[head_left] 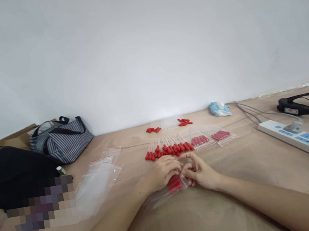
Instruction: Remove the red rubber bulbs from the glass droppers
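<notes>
A clear zip bag (156, 200) lies at the table's near middle, with several red-ended pieces (175, 183) inside. Over its upper part, my left hand (165, 170) is closed, its fingers curled on the plastic. My right hand (199, 173) pinches the bag's right edge between thumb and fingers. Just beyond my hands, a row of red-tipped sticks (174, 149) lies with the pale ends pointing away. To the right are two filled bags, one holding red-tipped sticks (200, 140) and the other a similar bundle (220, 135). My fingers partly hide the bag's opening.
Flat plastic bags (98, 179) lie at the left, near a small bottle (61, 170), a black bag (11, 173) and a striped bag (67, 139). Toward the wall are more red-tipped sticks (184, 121) and a blue packet (219, 109). A power strip (305, 138) stands at right, beside a black headset (294, 106).
</notes>
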`<state>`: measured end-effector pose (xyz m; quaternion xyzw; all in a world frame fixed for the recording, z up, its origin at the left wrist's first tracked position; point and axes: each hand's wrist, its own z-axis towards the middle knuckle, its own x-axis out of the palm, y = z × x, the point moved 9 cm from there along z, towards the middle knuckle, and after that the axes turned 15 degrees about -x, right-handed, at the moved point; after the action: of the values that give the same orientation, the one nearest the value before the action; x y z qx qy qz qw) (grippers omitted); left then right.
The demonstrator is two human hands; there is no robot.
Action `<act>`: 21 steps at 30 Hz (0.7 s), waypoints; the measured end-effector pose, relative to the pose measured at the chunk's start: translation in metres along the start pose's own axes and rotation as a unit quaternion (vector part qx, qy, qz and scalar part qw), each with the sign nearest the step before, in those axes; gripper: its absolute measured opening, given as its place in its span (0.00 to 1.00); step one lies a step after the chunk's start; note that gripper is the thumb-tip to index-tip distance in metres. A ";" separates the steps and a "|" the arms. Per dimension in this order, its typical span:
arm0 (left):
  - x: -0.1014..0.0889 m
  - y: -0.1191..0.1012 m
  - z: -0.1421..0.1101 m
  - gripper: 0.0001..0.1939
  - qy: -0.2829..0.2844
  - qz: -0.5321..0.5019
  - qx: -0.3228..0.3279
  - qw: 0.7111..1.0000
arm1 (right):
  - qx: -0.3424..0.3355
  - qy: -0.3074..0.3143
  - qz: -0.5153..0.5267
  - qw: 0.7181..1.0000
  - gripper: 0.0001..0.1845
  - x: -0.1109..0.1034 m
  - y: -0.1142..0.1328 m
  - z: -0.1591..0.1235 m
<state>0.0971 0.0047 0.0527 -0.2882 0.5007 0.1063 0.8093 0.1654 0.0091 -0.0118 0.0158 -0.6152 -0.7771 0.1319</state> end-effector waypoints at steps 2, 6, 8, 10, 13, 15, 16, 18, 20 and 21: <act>0.002 -0.001 0.000 0.09 0.013 0.005 0.004 1.000 | -0.001 0.003 -0.003 1.000 0.26 0.000 0.000 0.000; -0.002 -0.003 -0.002 0.11 -0.015 0.006 0.019 1.000 | -0.003 0.011 -0.036 0.999 0.18 -0.002 -0.002 0.001; -0.005 -0.003 -0.004 0.12 -0.037 0.019 0.021 0.999 | -0.002 0.035 -0.065 0.997 0.11 -0.001 -0.003 0.002; -0.006 -0.003 -0.005 0.11 -0.045 0.039 0.016 0.998 | -0.007 0.063 -0.099 0.993 0.06 0.000 -0.004 0.002; -0.004 0.000 -0.005 0.11 -0.041 0.047 0.000 0.998 | -0.098 0.086 -0.187 0.974 0.09 -0.001 0.012 0.002; -0.003 0.004 -0.005 0.10 -0.041 0.040 -0.014 0.998 | -0.227 0.105 -0.294 0.922 0.10 0.005 0.036 -0.001; -0.003 0.005 -0.005 0.09 -0.043 0.036 -0.021 0.998 | -0.297 0.112 -0.356 0.879 0.10 0.010 0.048 -0.005; -0.002 0.008 -0.005 0.08 -0.040 0.032 -0.030 0.998 | -0.407 0.114 -0.467 0.777 0.09 0.019 0.065 -0.015; 0.000 0.008 -0.005 0.08 -0.033 0.030 -0.031 0.999 | -0.470 0.107 -0.539 0.691 0.08 0.026 0.073 -0.022; 0.000 0.008 -0.005 0.09 -0.027 0.030 -0.027 0.999 | -0.486 0.109 -0.562 0.660 0.10 0.029 0.074 -0.024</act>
<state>0.0897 0.0082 0.0477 -0.2920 0.4841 0.1512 0.8109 0.1555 -0.0357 0.0571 0.3769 -0.0049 -0.8843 -0.2754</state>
